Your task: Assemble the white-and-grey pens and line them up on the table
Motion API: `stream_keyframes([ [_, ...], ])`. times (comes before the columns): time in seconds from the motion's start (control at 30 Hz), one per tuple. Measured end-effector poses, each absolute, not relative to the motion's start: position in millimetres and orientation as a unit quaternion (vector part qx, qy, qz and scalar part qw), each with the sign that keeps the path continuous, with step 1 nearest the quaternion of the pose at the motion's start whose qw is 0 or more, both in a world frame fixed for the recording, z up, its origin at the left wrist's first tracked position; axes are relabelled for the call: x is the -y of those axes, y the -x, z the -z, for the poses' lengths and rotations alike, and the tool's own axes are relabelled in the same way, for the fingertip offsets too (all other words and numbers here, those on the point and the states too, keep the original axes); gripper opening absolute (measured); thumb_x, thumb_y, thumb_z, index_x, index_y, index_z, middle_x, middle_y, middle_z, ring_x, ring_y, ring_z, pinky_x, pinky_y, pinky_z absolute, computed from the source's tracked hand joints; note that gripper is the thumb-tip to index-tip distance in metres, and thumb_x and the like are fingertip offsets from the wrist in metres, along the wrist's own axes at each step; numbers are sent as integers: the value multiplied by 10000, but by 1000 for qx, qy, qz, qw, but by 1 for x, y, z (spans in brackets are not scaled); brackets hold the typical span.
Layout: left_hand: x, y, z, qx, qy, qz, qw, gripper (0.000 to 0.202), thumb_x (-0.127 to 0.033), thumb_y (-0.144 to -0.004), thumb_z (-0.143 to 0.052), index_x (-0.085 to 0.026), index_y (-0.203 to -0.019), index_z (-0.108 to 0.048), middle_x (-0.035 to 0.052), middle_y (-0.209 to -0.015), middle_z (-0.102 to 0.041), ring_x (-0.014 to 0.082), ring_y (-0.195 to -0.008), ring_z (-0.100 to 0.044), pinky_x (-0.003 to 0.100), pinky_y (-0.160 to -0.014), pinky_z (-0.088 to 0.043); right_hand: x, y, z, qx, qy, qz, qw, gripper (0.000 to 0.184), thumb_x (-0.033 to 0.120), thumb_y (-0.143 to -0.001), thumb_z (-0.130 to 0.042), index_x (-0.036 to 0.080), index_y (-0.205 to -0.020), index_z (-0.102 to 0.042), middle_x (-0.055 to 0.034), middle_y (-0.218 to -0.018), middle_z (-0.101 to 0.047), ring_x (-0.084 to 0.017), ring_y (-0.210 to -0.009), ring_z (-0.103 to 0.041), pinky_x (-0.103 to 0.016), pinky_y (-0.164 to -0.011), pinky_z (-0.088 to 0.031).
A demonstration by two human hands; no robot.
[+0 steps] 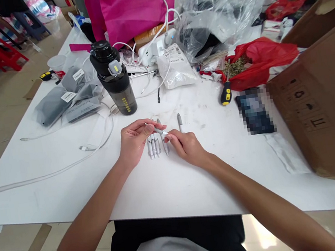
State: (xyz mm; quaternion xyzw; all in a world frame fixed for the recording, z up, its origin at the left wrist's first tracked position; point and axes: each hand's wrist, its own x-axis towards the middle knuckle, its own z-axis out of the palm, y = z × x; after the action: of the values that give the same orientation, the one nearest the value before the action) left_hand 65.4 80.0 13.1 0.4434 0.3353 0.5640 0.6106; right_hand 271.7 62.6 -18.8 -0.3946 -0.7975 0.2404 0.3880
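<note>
Gently now: your left hand [134,143] and right hand [188,147] pinch the white pen [159,131] above the other pens [154,148]; grip lightly.

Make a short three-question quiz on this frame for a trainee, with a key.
1. True or false: the left hand and the right hand both pinch the same small white part.
2. What tool has the yellow-and-black handle lying on the white table? A) a hammer B) a screwdriver C) pliers
3. Fill in the blank: the black drinking bottle stands upright, closer to the ____ hand.

Key: 1. True 2. B 3. left
</note>
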Motion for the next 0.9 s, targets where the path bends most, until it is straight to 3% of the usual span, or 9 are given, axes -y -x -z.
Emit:
stream_keyframes([
  [0.13, -80, -69, -12, -382, -422, -574, 589, 270, -400, -818, -970, -188, -875, -814, 72, -863, -834, 258, -904, -827, 390, -895, -617, -64, -271, 22, 822, 408, -156, 366, 546, 475, -1220, -288, 163, -1008, -683, 50, -593, -512, -84, -466, -319, -244, -480, -268],
  [0.27, -83, -71, -7, -416, -399, -582, 573, 447, -455, -728, -1021, -187, -719, -664, 11, -735, -744, 160, -747, -741, 298, -781, -561, -68, -272, 23, 837, 399, -92, 363, 515, 454, -1216, -352, 153, -982, -699, 61, -548, -476, -88, -460, -290, -255, -473, -236],
  [0.33, -83, -71, -7, -400, -397, -580, 588, 477, -501, -696, -1031, -194, -801, -682, 6, -803, -745, 145, -766, -718, 283, -775, -554, -70, -274, 24, 837, 404, -89, 359, 514, 450, -1217, -349, 155, -981, -697, 62, -544, -469, -87, -454, -307, -251, -474, -242],
  [0.47, -82, -70, -11, -342, -429, -542, 636, 503, -532, -842, -929, -220, -1207, -778, 107, -1159, -815, 244, -1116, -765, 385, -1010, -579, -73, -280, 24, 825, 418, -99, 368, 497, 428, -1218, -337, 152, -993, -684, 55, -569, -489, -82, -442, -373, -239, -473, -266],
  [0.53, -82, -68, -11, -356, -440, -535, 627, 407, -483, -873, -913, -207, -1153, -810, 118, -1145, -826, 256, -1125, -771, 399, -1033, -575, -75, -281, 25, 826, 415, -92, 370, 486, 419, -1217, -342, 156, -989, -681, 59, -563, -475, -85, -439, -373, -242, -472, -263],
  [0.6, -83, -66, -10, -392, -438, -544, 598, 339, -444, -844, -942, -195, -1040, -824, 92, -1016, -826, 220, -988, -776, 353, -944, -584, -75, -282, 24, 832, 405, -79, 372, 471, 403, -1215, -356, 156, -980, -681, 64, -550, -451, -89, -442, -363, -247, -472, -254],
  [0.67, -85, -64, -9, -412, -430, -554, 582, 379, -408, -783, -991, -201, -1051, -821, 52, -929, -796, 174, -869, -744, 308, -859, -570, -75, -281, 24, 835, 395, -69, 378, 446, 379, -1211, -380, 150, -980, -685, 66, -552, -450, -89, -446, -365, -248, -473, -252],
  [0.8, -86, -61, -11, -364, -449, -533, 618, 524, -370, -793, -986, -249, -1266, -798, 79, -1180, -797, 199, -1046, -746, 330, -955, -569, -75, -282, 25, 830, 404, -70, 378, 424, 369, -1204, -396, 149, -988, -687, 63, -561, -462, -86, -442, -377, -245, -473, -262],
  [0.9, -85, -61, -11, -369, -467, -519, 614, 357, -380, -862, -931, -230, -1171, -835, 100, -1168, -816, 216, -1062, -747, 355, -971, -567, -76, -284, 25, 831, 412, -79, 366, 442, 389, -1204, -374, 159, -986, -682, 57, -560, -461, -93, -448, -388, -249, -480, -269],
])
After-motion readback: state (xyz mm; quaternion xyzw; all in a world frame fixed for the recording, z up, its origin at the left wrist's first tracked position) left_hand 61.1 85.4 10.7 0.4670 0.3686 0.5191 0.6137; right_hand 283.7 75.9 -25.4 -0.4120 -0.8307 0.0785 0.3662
